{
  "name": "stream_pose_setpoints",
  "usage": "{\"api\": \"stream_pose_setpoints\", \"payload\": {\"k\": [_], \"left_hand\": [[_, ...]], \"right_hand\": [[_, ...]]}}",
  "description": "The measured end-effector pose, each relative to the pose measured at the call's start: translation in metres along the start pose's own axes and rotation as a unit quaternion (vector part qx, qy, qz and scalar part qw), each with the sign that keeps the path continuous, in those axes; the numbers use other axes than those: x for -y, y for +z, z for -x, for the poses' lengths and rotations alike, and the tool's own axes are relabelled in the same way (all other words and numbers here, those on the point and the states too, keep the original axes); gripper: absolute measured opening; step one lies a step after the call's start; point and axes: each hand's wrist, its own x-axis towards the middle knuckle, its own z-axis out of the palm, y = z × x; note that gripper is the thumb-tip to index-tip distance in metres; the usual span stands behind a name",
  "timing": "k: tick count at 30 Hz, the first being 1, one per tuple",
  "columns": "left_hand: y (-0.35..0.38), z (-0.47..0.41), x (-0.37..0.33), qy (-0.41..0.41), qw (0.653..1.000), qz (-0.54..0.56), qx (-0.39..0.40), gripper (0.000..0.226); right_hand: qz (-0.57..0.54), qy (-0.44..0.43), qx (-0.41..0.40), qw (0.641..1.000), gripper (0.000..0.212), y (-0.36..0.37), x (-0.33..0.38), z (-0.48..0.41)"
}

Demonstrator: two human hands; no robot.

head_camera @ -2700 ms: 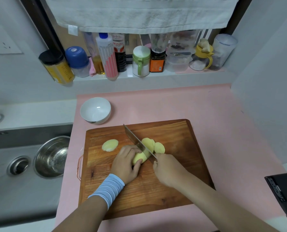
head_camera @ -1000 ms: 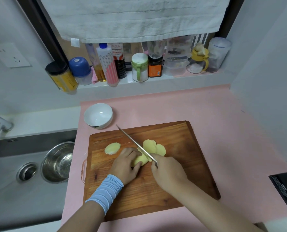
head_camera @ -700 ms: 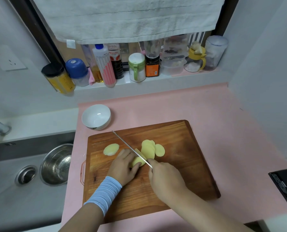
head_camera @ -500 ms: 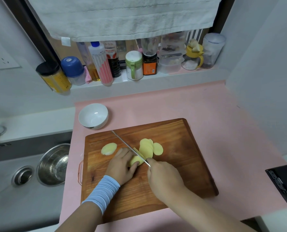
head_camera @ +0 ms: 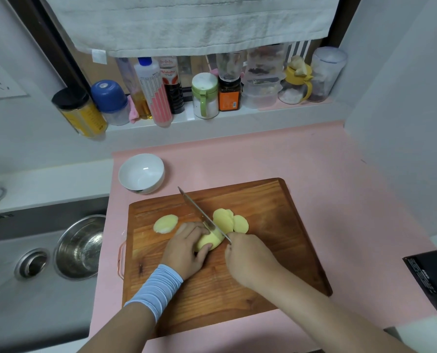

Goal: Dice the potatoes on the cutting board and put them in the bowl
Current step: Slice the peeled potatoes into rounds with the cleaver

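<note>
The job is in its early part. The potato (head_camera: 209, 242) sits mid-board (head_camera: 276, 225) and is only in slices so far. A few slices (head_camera: 227, 221) lie fanned just right of the knife (head_camera: 197, 212), and one odd slice (head_camera: 165, 223) lies apart to the left. I see no dice anywhere, and the bowl (head_camera: 136, 174), standing on the pink bench (head_camera: 339, 187) just off the board's far left corner, holds nothing. By my reckoning the rest of the slicing, the cutting into cubes and the filling of the bowl are all to come. The left grip (head_camera: 186, 248) is curled over the uncut chunk, pinning it to the board. The right grip (head_camera: 250, 261) is clamped round the knife's handle, hiding it. The blade runs away and leftward, its edge set into the potato right beside the left fingertips (head_camera: 190, 228).
</note>
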Motion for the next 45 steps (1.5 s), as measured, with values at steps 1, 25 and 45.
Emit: {"api": "stream_pose_setpoints", "payload": {"k": [1, 25, 45], "left_hand": [[0.000, 0.000, 0.000, 0.003, 1.000, 0.002, -0.002, 0.027], [-0.002, 0.000, 0.000, 0.009, 0.999, 0.023, -0.021, 0.026], [0.000, 0.001, -0.001, 0.003, 0.999, 0.012, -0.032, 0.026]], "right_hand": [[-0.002, 0.001, 0.005, 1.000, 0.010, -0.002, -0.001, -0.001], [0.011, 0.036, 0.062, 0.997, 0.014, -0.002, -0.006, -0.014], [-0.024, 0.028, 0.043, 0.998, 0.016, 0.015, -0.010, -0.027]]}}
